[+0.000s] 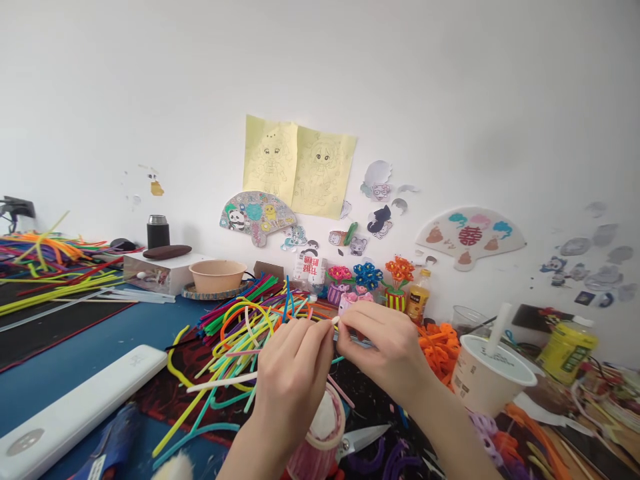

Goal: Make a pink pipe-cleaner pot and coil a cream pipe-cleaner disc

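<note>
- Blue surface (pixel 125 333) w/ heaps of coloured pipe cleaners (pixel 240 320); white wall (pixel 450 100) behind, paper drawings (pixel 297 167) stuck on.
- Left hand (pixel 293 373) & right hand (pixel 385 353): each grip pinched tight on white pipe cleaner (pixel 225 381), above surface centre.

A beige bowl (pixel 217 275) sits by the wall, a lidded paper cup (pixel 487 383) and scissors (pixel 363 439) nearer.

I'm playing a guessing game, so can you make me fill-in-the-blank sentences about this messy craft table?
1. The left hand and right hand pinch a thin fuzzy pipe cleaner coloured ____.
2. The tall white straw stands in a lidded paper ____.
3. The two taped wall drawings are on paper coloured ____.
Missing words: white; cup; yellow.
</note>
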Demonstrator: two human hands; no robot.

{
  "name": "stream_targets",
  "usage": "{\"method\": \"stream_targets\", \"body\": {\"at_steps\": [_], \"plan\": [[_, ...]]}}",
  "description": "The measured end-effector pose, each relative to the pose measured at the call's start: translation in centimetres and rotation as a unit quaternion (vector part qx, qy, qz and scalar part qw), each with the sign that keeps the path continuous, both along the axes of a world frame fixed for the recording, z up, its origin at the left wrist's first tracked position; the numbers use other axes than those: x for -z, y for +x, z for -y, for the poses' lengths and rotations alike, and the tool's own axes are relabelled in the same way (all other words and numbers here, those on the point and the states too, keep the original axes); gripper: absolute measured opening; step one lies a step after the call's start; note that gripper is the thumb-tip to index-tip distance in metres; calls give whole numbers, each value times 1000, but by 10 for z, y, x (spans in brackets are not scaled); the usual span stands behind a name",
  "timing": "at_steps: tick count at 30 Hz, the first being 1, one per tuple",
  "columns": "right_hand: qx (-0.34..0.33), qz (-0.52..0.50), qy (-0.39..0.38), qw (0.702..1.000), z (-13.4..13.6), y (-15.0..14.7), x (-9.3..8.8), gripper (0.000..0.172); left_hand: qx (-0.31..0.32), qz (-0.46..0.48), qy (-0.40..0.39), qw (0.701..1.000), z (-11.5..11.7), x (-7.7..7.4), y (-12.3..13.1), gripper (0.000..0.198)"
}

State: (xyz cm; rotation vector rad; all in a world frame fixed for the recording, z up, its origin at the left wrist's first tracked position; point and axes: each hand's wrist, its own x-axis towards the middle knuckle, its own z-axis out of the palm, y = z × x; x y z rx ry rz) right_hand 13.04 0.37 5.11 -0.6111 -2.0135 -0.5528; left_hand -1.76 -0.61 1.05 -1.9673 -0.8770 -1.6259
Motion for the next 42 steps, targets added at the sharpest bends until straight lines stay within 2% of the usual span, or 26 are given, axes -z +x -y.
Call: {"method": "stream_targets", "body": {"at_steps": [7, 9, 11, 13, 16, 19, 25, 33, 35, 37, 42], "plan": [[13, -26, 28, 999, 0, -6, 5, 30, -5, 7, 20, 1000, 2, 0, 2, 9], [4, -26, -15, 1000, 1, -4, 3, 27, -4, 13, 20, 1000, 2, -2, 0, 9], [-18, -45, -107, 993, 3, 0, -2, 22, 3, 19, 11, 1000, 1, -3, -3, 10], [-41, -97, -222, 969, 5, 6, -8, 19, 9, 17, -2, 1000, 0, -4, -6, 9], [-52, -165, -375, 911, 5, 16, -17, 20, 7, 8, -14, 1000, -1, -6, -8, 8], [-93, -181, -481, 853, 6, 21, -22, 22, 4, -4, -19, 1000, -1, -6, -7, 9], [-171, -166, -576, 782, 4, 25, -22, 26, 13, -23, -9, 1000, 1, -7, -7, 13], [-213, -164, -655, 706, -1, 32, -17, 28, 39, -38, -2, 999, 2, -12, -9, 23], [-220, -163, -661, 699, -1, 31, -17, 28, 46, -39, 0, 998, 3, -13, -9, 22], [-219, -173, -654, 704, -1, 30, -17, 28, 52, -33, -1, 998, 3, -13, -9, 18], [-193, -234, -596, 744, 0, 22, -18, 29, 54, 0, -3, 999, 4, -14, -7, 10]]}}
